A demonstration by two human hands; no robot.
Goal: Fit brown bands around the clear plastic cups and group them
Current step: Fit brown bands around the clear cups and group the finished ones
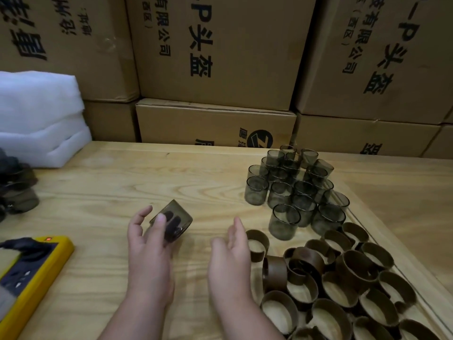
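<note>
Left grip held a tilted cup, fingers poked inside; right grip hung wide beside it. Cups clustered right on the desk, bands heaped nearer, boxes behind.

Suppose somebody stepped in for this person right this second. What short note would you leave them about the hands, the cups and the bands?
Left hand: holds one clear cup tilted on its side, fingers inside it, no band on it.
Right hand: open, empty, beside the nearest brown band.
Bare cups stand upright in a cluster, far right on the wooden table.
Loose brown bands are piled in front of them.
Done: no banded cup clearly visible.
Left: band the held cup, then the others, and group them.
</note>
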